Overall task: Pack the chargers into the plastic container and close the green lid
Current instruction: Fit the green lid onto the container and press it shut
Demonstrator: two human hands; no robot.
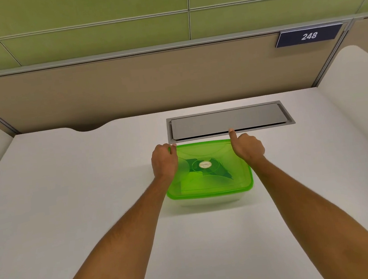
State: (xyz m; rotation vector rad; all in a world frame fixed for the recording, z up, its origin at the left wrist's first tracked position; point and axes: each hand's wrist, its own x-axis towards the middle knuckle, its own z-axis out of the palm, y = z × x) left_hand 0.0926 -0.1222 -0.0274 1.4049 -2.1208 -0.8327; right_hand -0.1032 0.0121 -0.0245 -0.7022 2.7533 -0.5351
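A clear plastic container (209, 202) stands on the white desk with its translucent green lid (211, 182) lying flat on top. Dark shapes of the chargers (223, 171) show through the lid. My left hand (164, 162) rests on the lid's far left corner with fingers curled over the edge. My right hand (246, 146) presses on the far right corner, fingers curled and the thumb pointing away from me. Both forearms reach in from the bottom of the view.
A grey cable hatch (227, 121) is set into the white desk (70, 199) just behind the container. A beige partition (125, 88) with a "248" sign (309, 36) rises at the desk's back. White side panels flank the desk.
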